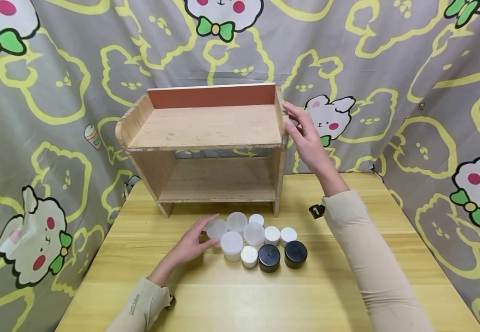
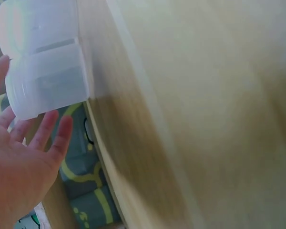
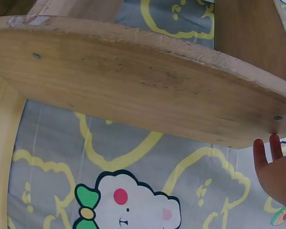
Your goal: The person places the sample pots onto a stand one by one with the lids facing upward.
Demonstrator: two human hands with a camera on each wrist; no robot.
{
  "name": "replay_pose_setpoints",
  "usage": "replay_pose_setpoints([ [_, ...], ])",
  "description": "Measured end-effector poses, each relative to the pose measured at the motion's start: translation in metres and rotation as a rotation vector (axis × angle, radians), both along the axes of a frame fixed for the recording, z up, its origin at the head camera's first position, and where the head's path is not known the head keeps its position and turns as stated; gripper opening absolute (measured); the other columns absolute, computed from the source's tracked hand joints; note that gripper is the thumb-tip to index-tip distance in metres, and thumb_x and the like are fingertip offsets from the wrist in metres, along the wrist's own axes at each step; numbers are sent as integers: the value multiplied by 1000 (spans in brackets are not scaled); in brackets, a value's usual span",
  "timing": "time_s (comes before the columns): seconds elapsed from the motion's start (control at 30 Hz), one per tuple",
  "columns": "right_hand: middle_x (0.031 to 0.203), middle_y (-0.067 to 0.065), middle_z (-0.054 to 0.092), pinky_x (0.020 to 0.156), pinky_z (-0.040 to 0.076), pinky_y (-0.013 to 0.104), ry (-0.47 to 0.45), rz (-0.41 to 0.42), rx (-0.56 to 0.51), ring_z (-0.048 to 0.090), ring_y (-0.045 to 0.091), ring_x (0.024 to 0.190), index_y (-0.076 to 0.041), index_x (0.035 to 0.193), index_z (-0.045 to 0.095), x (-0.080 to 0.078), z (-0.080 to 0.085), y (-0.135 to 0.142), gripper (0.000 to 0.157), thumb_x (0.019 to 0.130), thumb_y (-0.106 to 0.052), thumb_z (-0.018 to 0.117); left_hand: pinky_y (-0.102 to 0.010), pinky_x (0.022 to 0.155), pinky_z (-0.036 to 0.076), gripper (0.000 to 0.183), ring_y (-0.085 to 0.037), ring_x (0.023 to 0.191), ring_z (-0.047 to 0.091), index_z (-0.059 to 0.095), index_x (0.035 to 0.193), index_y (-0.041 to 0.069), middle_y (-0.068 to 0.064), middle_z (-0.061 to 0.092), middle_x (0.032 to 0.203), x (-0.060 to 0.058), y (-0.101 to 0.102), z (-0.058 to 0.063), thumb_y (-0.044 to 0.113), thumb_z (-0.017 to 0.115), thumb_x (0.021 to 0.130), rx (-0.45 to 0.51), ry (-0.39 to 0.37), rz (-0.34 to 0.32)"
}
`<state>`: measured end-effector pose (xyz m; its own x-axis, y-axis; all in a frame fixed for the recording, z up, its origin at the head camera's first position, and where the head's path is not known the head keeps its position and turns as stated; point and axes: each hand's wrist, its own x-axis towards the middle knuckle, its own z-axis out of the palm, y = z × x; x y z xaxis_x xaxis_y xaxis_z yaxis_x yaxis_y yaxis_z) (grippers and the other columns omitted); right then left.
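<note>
My left hand [image 1: 189,244] is at the leftmost frosted plastic jar [image 1: 216,229], thumb and fingers spread on either side of it. In the left wrist view that translucent jar [image 2: 52,81] stands just beyond the loosely extended fingers; whether they touch it is unclear. Up at the right side panel of a small two-tier wooden shelf [image 1: 211,127], my right hand [image 1: 309,140] rests its fingertips against the outer face. The right wrist view has the hand [image 3: 279,169] at the lower edge of this panel [image 3: 148,86], its fingers fairly straight.
Beside the left jar cluster more frosted jars [image 1: 232,244], several small white-lidded jars [image 1: 288,236] and two black-lidded jars [image 1: 296,253], in front of the shelf. A patterned grey curtain [image 1: 389,83] hangs behind and around the wooden table [image 1: 240,309].
</note>
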<state>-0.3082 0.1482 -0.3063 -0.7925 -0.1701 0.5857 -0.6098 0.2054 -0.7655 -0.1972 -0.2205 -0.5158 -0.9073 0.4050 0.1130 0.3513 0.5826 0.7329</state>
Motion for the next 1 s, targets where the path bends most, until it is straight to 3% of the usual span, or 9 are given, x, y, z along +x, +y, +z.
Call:
replay_pose_setpoints([
  [0.1, 163, 1, 36, 119, 33, 52, 10, -5, -17, 39, 23, 146, -12, 153, 49, -2, -2, -1, 44, 109, -19, 50, -60, 112, 43, 72, -33, 138, 52, 42, 158, 23, -9, 50, 155, 0, 0, -2, 35, 75, 96, 3, -3, -5],
  [0.27, 161, 11, 37, 117, 36, 55, 47, -15, -26, 41, 31, 144, 0, 146, 51, -2, -3, -5, 40, 108, -9, 50, -57, 110, 46, 67, -32, 135, 55, 46, 155, 20, -9, 53, 152, -1, 0, -5, 35, 74, 96, 7, -3, 0],
  [0.53, 158, 1, 43, 112, 40, 43, 92, -31, -17, 46, 20, 140, -10, 145, 56, -11, -9, -2, 38, 107, -11, 53, -53, 106, 51, 66, -30, 132, 56, 46, 155, 21, -9, 53, 151, -2, -1, -5, 33, 74, 97, 12, -23, -2],
  [0.77, 159, 17, 38, 113, 39, 54, 79, -25, -5, 43, 34, 143, 3, 144, 51, 13, 9, -8, 38, 107, -6, 50, -54, 107, 50, 65, -31, 134, 55, 46, 155, 23, -9, 53, 152, -2, -1, -3, 33, 73, 97, 0, -28, -4],
  [0.87, 159, 18, 38, 111, 41, 47, 77, -26, 4, 43, 33, 143, 4, 144, 51, 19, 14, -9, 38, 107, -6, 50, -54, 107, 49, 64, -30, 134, 55, 46, 155, 22, -9, 54, 150, -3, -1, -2, 32, 73, 97, 6, -31, -2],
  [1.0, 159, 17, 38, 107, 42, 40, 77, -29, 2, 44, 32, 143, 3, 144, 51, 16, 12, -9, 38, 107, -6, 50, -51, 104, 52, 65, -28, 130, 56, 46, 155, 20, -9, 54, 149, -4, 0, -1, 29, 73, 97, 19, -39, 3],
])
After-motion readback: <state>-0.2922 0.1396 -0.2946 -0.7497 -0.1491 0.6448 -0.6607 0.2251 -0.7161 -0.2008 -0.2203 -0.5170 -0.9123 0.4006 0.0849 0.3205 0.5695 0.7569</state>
